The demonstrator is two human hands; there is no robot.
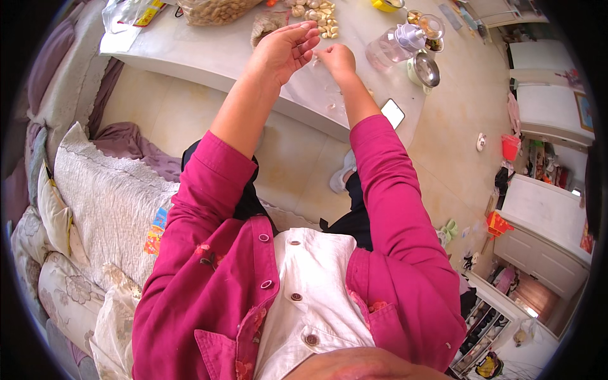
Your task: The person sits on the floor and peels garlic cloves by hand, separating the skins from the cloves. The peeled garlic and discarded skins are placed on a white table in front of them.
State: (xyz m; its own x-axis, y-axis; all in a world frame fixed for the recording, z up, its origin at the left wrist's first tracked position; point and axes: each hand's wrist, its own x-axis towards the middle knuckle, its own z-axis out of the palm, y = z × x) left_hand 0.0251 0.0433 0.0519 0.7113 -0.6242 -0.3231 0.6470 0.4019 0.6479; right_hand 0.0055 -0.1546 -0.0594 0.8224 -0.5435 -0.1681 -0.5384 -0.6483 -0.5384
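My left hand is raised over the table, palm turned up and fingers loosely curled, with nothing seen in it. Close to its right, my right hand has its fingers bent together low over the tabletop, beside a small pale piece of garlic skin; whether it pinches anything is hidden. Just beyond both hands lie peeled garlic cloves and whole garlic bulbs. A crumpled cloth rests behind my left hand. Bits of garlic skin are scattered near my right forearm.
A clear plastic bottle with a pump top, a metal-lined green bowl and a smartphone stand or lie to the right. At the back left is a bag of peanuts. A sofa with a quilted cover is at the left.
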